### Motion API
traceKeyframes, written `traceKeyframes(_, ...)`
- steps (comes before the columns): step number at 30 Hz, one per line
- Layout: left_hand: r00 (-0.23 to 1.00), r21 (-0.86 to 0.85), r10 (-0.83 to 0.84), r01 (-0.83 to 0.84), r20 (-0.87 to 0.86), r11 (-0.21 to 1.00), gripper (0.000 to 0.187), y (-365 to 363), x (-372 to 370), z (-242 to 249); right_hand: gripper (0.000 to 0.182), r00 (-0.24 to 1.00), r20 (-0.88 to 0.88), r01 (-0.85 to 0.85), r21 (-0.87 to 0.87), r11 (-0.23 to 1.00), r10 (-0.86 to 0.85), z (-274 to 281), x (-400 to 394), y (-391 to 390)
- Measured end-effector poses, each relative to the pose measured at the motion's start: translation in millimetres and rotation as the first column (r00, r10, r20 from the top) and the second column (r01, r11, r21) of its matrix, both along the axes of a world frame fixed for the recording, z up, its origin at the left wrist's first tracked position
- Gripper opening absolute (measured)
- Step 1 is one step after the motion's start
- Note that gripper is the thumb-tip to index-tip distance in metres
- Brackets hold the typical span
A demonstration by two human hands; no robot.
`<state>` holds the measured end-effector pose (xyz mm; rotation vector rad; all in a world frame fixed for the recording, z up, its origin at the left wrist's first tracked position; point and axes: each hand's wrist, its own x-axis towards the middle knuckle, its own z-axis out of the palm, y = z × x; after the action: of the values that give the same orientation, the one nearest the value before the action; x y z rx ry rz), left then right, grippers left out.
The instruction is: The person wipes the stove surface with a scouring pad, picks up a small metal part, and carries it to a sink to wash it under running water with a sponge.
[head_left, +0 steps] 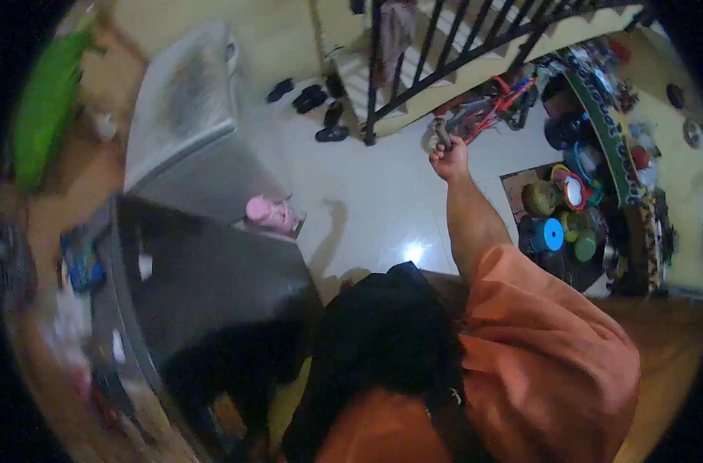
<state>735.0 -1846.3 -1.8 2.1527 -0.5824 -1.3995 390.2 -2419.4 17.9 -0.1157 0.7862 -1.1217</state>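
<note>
My right hand reaches forward at the end of an outstretched arm in an orange sleeve. Its fingers are closed around a dark, elongated object that points away from me; its kind is too small and blurred to make out. Below the hand lies a pale tiled floor. A red bicycle frame is just beyond the hand, under the stairs. My left hand is out of sight.
A worn whitish refrigerator and a dark-topped cabinet stand at left, with a pink bottle beside them. Slippers lie near the black stair railing. Several basins and pots, including a blue one, crowd the right.
</note>
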Motion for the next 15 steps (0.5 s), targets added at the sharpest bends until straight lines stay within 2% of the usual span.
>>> traceKeyframes(3, 0.986, -0.057, -0.169, 0.169, 0.015, 0.984, 0.028, -149, 40, 10, 0.021, 0.989, -0.029, 0.142, -0.015, 0.99, -0.142, -15, -51, -50)
traceKeyframes(5, 0.962, -0.096, -0.272, 0.273, 0.027, 0.957, 0.029, -249, 48, 10, 0.021, 0.987, -0.108, 0.116, -0.018, 0.993, -0.117, -29, -86, -88)
traceKeyframes(6, 0.949, -0.11, -0.314, 0.315, 0.03, 0.943, 0.029, -293, 49, 9, 0.021, 0.976, -0.118, 0.183, 0.003, 0.983, -0.181, -40, -100, -103)
traceKeyframes(9, 0.89, -0.111, -0.454, 0.455, 0.041, 0.883, 0.03, -418, 36, 5, 0.02, 0.961, -0.061, 0.275, 0.08, 0.958, -0.271, -55, -143, -147)
traceKeyframes(10, 0.861, -0.101, -0.506, 0.508, 0.048, 0.855, 0.03, -450, 27, 7, 0.02, 0.954, -0.028, 0.298, 0.05, 0.953, -0.297, -61, -163, -157)
traceKeyframes(15, 0.684, -0.004, -0.73, 0.73, 0.008, 0.684, 0.032, -570, -9, -13, 0.021, 0.819, 0.01, 0.569, 0.113, 0.815, -0.573, -71, -246, -151)
